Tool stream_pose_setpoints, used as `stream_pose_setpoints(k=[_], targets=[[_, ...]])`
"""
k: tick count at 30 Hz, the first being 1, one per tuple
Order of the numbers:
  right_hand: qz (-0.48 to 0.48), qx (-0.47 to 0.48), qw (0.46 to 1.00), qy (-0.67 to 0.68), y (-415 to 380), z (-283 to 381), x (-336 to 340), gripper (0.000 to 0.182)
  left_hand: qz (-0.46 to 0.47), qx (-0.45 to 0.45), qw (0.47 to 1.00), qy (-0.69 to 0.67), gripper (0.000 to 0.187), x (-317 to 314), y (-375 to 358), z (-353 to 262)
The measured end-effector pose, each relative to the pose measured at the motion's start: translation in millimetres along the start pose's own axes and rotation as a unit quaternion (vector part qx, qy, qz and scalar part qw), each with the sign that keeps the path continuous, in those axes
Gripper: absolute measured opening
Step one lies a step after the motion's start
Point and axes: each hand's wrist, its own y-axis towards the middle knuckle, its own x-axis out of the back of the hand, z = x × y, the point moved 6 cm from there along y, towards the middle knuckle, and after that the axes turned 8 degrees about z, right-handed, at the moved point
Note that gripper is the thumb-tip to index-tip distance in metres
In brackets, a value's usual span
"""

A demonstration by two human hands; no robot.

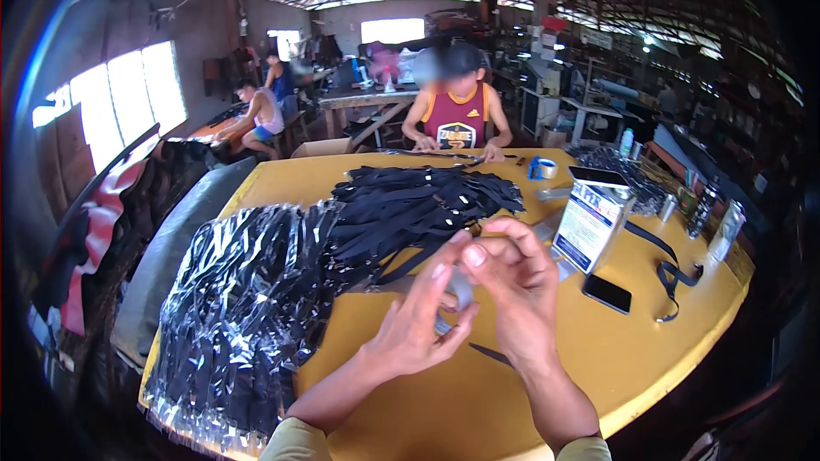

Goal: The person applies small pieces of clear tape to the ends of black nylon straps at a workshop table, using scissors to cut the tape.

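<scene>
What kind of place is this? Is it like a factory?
Sort of! It looks like a small workshop, maybe for making straps. Heaps of black straps lie on the yellow table, and somebody in a maroon top sits across, hands on it too.

Smartphones (607, 294), two: are lying right of the fingers (491, 271), one atop the tin. Rectangular tin (586, 226), one: is standing there. Large black-strap heaps (239, 316), two: are spreading left of and beyond the fingers.
</scene>
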Motion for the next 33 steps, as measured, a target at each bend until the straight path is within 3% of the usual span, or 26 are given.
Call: stream_pose_setpoints(k=[4, 6, 13, 24, 26, 29, 33], targets=[[0.002, 0.026, 0.999, -0.02, -1.4, -0.7, 3.6, 0.034, -0.021, 0.001, 1.0, -0.015, 0.095, 3.4, 3.6, -3.8], [-0.014, 0.022, 1.0, -0.017, -4.0, 4.3, 3.0, 0.035, 0.006, 0.007, 1.0, -0.001, 0.108, 0.9, 4.0, -3.0], [-0.023, -0.001, 0.998, 0.051, -8.5, 3.4, 0.4, 0.039, -0.008, -0.001, 0.998, 0.066, 0.103, 1.8, 2.7, -5.9], [-0.06, -0.005, 0.998, 0.032, -9.2, -0.4, 7.6, 0.045, -0.013, -0.002, 0.996, 0.088, 0.102, 0.4, 1.7, -8.8], [-0.066, -0.01, 0.997, 0.035, -10.8, -1.2, 9.4, 0.045, -0.034, -0.033, 0.992, 0.116, 0.087, -1.2, 0.1, -7.8], [-0.062, 0.005, 0.997, 0.054, -12.8, 0.5, 10.7, 0.048, -0.037, -0.041, 0.99, 0.13, 0.085, -3.3, -1.1, -4.6], [-0.057, 0.084, 0.993, -0.058, -19.6, 20.5, 11.0, 0.053, -0.025, -0.06, 0.985, 0.158, 0.083, -3.5, -2.7, -3.2]])
